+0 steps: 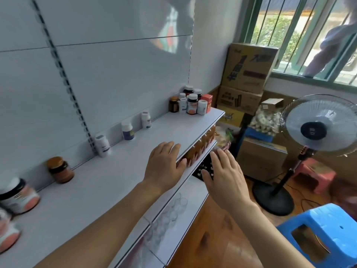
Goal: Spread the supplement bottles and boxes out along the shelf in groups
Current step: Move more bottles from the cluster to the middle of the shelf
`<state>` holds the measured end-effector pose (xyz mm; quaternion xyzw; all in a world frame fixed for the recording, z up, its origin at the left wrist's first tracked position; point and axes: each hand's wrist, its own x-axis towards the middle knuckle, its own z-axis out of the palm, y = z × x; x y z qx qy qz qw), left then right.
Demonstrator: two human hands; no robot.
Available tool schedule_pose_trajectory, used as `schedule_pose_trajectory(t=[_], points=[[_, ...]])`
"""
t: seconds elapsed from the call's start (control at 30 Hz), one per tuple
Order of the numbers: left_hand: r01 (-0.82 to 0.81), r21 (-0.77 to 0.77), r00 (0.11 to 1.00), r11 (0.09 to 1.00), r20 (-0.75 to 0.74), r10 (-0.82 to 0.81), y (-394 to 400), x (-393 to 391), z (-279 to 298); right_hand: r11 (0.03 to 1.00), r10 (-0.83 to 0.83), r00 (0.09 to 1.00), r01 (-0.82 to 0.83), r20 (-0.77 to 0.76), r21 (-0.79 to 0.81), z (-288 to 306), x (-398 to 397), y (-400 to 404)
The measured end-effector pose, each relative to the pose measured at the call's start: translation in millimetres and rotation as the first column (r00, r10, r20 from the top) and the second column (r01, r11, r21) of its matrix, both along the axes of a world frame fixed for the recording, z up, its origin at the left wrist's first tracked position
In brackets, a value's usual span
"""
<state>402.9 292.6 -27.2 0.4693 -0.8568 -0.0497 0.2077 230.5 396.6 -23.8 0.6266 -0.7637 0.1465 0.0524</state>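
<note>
Bottles (pixel 192 102) bunched at shelf's (pixel 108 176) far corner look light, slippery; grab round the body, both hands (pixel 164 163) (pixel 226 176) spread, empty

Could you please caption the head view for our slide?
Open hands at the shelf edge, bottles spaced along it.

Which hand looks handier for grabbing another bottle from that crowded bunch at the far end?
Probably the left hand: it is open over the shelf itself, in line with the cluster. The right hand hovers off the shelf's front edge.
</note>
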Motion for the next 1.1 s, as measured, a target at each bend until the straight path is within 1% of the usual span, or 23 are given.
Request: schedule_pose_trajectory(t=[0.23,0.3,0.43,0.53,0.7,0.83,1.0,1.1], points=[[-0.069,0.019,0.996,0.997,-0.059,0.070,-73,-98,4,0.993,0.114,0.993,-0.114,-0.010,-0.017,14,-114,-98],[-0.086,0.031,0.994,0.996,-0.060,0.087,-93,-117,2,0.991,0.134,0.991,-0.134,0.007,-0.015,13,-135,-126],[-0.134,0.029,0.988,0.991,-0.078,0.136,-146,-150,-5,0.981,0.193,0.981,-0.193,-0.009,0.006,6,-169,-187],[-0.159,0.031,0.984,0.987,-0.078,0.161,-193,-172,-13,0.975,0.217,0.976,-0.216,-0.018,0.047,1,-193,-237],[-0.207,0.066,0.968,0.976,-0.130,0.214,-266,-208,-20,0.961,0.270,0.960,-0.265,-0.070,0.078,-6,-226,-317],[-0.239,0.084,0.957,0.967,-0.147,0.250,-308,-224,-22,0.947,0.320,0.946,-0.317,-0.045,0.059,-10,-247,-372],[-0.296,0.048,0.940,0.954,-0.163,0.300,-347,-237,-21,0.894,0.445,0.893,-0.447,-0.069,-0.024,-18,-264,-432],[-0.342,0.001,0.930,0.940,-0.141,0.338,-369,-248,-21,0.842,0.537,0.839,-0.539,-0.085,0.001,-23,-275,-467]])
